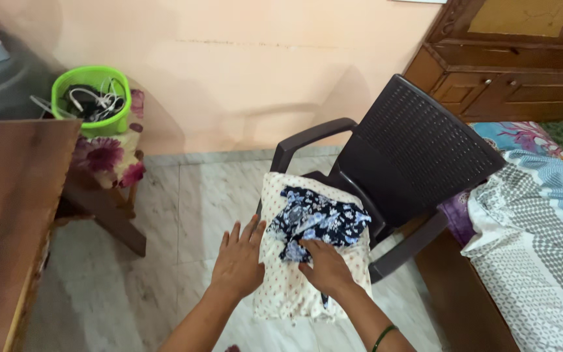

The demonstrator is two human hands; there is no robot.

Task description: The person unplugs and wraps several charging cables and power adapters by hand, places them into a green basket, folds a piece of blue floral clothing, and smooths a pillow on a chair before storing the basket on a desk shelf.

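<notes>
Resting flat, fingers spread, the left hand (239,261) lies on the left edge of a cream dotted cloth (294,287) draped over the seat of a dark brown plastic armchair (425,150). The right hand (326,266), fingers extended, presses on a navy floral garment (317,220) atop that cloth. Neither hand grips anything.

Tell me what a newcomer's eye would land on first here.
First, the two hands pressing on cloth at the centre: the left hand on a cream dotted cloth, the right hand on a dark blue floral garment, both piled on a dark plastic chair. Next, the bright green basket at upper left.
</notes>
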